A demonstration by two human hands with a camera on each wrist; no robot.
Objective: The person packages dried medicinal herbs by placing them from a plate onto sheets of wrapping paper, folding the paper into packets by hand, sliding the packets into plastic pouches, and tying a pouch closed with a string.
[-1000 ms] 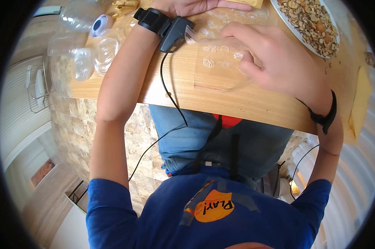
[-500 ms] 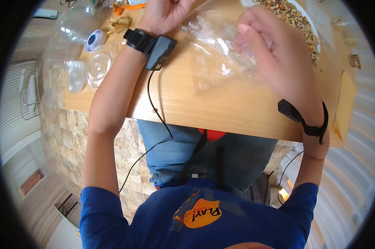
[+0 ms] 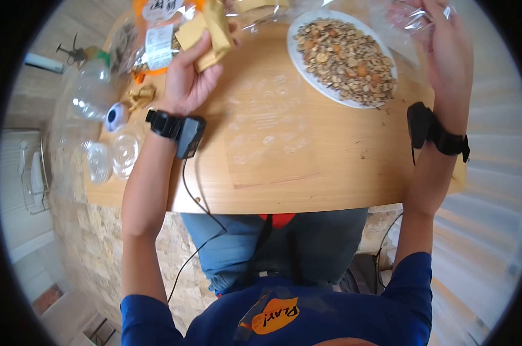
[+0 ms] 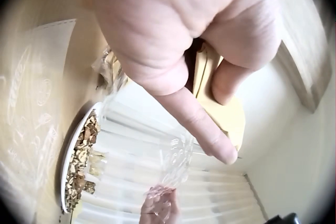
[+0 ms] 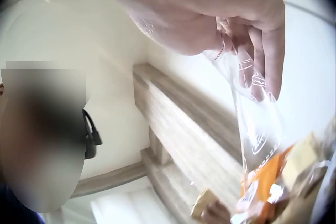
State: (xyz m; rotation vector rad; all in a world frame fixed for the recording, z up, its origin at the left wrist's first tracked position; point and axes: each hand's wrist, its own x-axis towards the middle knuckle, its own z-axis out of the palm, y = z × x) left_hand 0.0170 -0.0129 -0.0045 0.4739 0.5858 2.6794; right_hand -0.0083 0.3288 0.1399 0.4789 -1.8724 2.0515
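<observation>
My left hand grips a folded, yellowish-tan paper packet above the far left of the table, thumb across its face. In the left wrist view the packet shows layered folds between the fingers. Off to the far right, my right hand is raised, holding a thin clear plastic bag. White printed drawings show on the bag in the right wrist view, where it hangs from the fingers. Another clear bag with similar white print lies flat on the wooden table between the arms.
A white plate heaped with a flaky cereal-and-nut mix stands at the back, crumbs beside it. Far left are an orange-and-clear package, crumpled brown paper, a round blue-and-white item, a clear bottle and clear plastic containers.
My right hand has gone from over the printed bags to the far right, lifting one clear bag off the table. The left hand, with the packet, now shows farther left. The head view has shifted.
</observation>
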